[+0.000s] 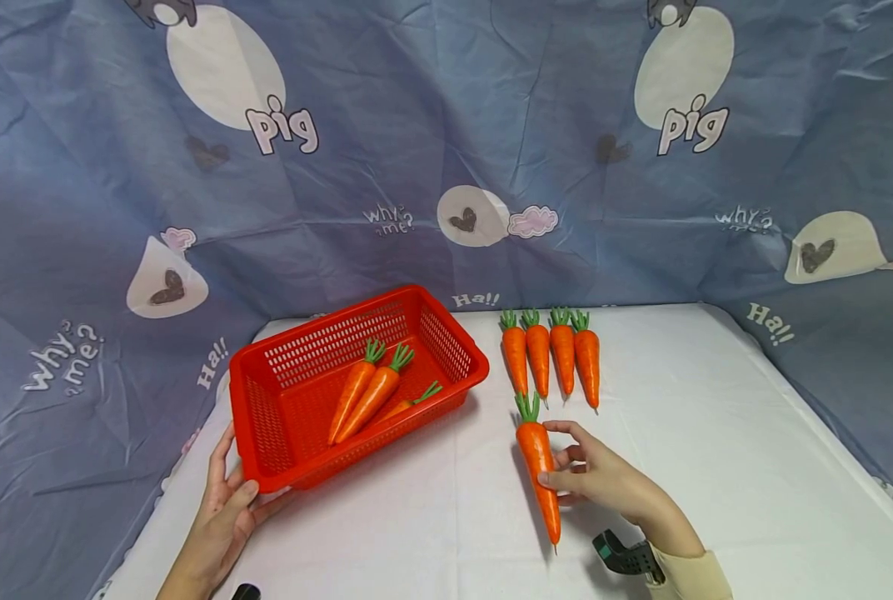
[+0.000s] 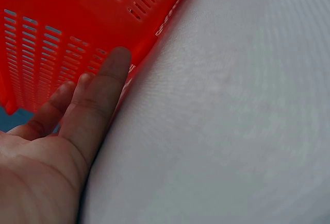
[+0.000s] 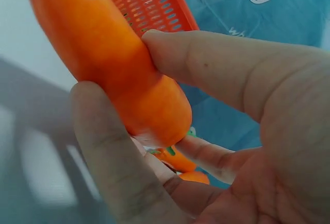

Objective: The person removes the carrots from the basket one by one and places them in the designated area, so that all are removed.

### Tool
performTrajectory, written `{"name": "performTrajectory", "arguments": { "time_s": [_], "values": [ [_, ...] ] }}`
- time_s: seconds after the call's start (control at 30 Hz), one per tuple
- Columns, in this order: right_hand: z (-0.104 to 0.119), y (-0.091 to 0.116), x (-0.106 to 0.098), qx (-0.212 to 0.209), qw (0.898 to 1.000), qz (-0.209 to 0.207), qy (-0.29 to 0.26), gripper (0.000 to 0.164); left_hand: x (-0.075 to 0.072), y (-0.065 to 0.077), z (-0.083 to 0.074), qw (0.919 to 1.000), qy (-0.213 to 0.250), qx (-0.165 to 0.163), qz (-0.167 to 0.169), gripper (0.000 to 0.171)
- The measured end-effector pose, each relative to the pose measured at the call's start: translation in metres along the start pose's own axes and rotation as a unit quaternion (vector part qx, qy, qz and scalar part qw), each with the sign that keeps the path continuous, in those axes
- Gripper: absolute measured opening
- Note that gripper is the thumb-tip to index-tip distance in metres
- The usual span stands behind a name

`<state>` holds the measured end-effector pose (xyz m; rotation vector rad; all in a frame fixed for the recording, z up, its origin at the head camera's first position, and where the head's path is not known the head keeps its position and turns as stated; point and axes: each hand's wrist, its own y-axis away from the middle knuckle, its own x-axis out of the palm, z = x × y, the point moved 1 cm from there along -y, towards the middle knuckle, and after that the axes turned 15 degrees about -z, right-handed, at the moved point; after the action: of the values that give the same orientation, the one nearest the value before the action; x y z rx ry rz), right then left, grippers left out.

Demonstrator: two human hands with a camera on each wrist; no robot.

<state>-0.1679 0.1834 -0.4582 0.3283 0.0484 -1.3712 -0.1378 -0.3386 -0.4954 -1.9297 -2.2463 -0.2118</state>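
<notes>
In the lower right of the head view, my right hand pinched a carrot between thumb and fingers, its leafy end up, just below the row of four carrots. At lower left, my left hand lay with fingers fairly straight against a corner of the red basket, where three more carrots lay, left of centre.

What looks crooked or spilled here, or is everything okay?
Just the red basket: it sits slanted, with the left hand touching its corner, while four carrots nearby lie in a fairly neat row. I see nothing spilled or broken.
</notes>
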Motion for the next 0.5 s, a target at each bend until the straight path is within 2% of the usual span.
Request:
{"name": "performTrajectory", "arguments": {
  "time_s": [0.5],
  "values": [
    [-0.0086,-0.0001,0.0029,0.012,1.000,0.010,-0.001,0.083,-0.0011,0.0000,0.0009,1.0000,-0.005,0.001,-0.004,0.078]
  ]
}}
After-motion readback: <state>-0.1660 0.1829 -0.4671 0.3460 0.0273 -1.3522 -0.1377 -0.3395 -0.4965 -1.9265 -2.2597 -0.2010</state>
